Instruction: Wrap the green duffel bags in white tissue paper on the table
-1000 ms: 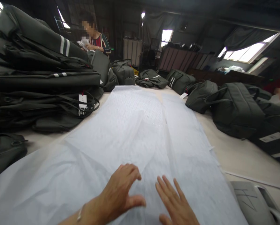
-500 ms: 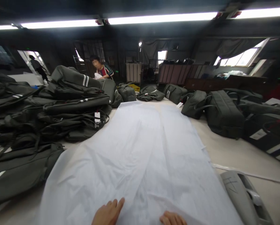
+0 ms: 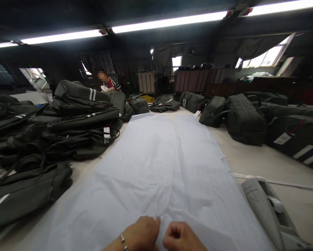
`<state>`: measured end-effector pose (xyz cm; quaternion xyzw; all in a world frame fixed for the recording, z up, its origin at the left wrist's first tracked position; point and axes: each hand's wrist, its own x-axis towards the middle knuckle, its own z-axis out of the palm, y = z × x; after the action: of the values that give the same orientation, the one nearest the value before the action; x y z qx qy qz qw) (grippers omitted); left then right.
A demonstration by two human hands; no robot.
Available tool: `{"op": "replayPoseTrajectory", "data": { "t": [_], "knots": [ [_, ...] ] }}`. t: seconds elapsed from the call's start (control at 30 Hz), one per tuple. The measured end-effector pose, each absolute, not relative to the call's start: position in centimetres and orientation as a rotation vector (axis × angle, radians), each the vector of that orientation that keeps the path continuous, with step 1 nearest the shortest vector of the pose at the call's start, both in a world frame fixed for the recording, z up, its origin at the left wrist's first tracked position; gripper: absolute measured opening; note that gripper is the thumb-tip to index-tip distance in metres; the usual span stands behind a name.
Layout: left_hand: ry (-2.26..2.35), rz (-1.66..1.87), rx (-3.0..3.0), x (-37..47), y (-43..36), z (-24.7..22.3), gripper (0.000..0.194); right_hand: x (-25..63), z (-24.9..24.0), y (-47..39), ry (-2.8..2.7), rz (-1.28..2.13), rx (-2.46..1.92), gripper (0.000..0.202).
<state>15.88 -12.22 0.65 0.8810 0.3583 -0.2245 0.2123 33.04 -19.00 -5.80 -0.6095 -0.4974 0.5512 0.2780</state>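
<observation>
A long white sheet [image 3: 156, 157] with creases lies over the table, running away from me. At its near part is my left hand [image 3: 145, 233], a bracelet on the wrist, its fingers curled down at the sheet. Just right of it, a small gap apart, my right hand [image 3: 181, 237] is closed with thumb and fingers curled together. Whatever the fingers of either hand hold is too hidden to make out.
Dark green bags [image 3: 85, 118] are piled on the left, and more bags [image 3: 246, 120] line the right side. A grey tape dispenser-like tool [image 3: 268, 209] lies at the right. Behind the left pile, a person [image 3: 110, 83] in a striped top stands.
Both hands have come closer together and further into view. The left fingers, spread before, are now curled. The near left edge of the sheet has shifted outward, and the camera view has tilted slightly.
</observation>
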Motion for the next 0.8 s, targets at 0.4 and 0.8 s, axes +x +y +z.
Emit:
{"op": "replayPoseTrajectory", "data": {
  "t": [0.4, 0.8],
  "knots": [
    [0.734, -0.017, 2.638, 16.3, -5.9, -7.9, 0.083, 37.4, -11.9, -7.3, -2.165, 0.309, -1.955, 0.058],
    [0.708, -0.188, 2.621, 15.8, -6.5, -10.5, 0.099, 43.5, -7.4, -15.8, -1.445, -0.124, -1.948, 0.047]
  ]
}}
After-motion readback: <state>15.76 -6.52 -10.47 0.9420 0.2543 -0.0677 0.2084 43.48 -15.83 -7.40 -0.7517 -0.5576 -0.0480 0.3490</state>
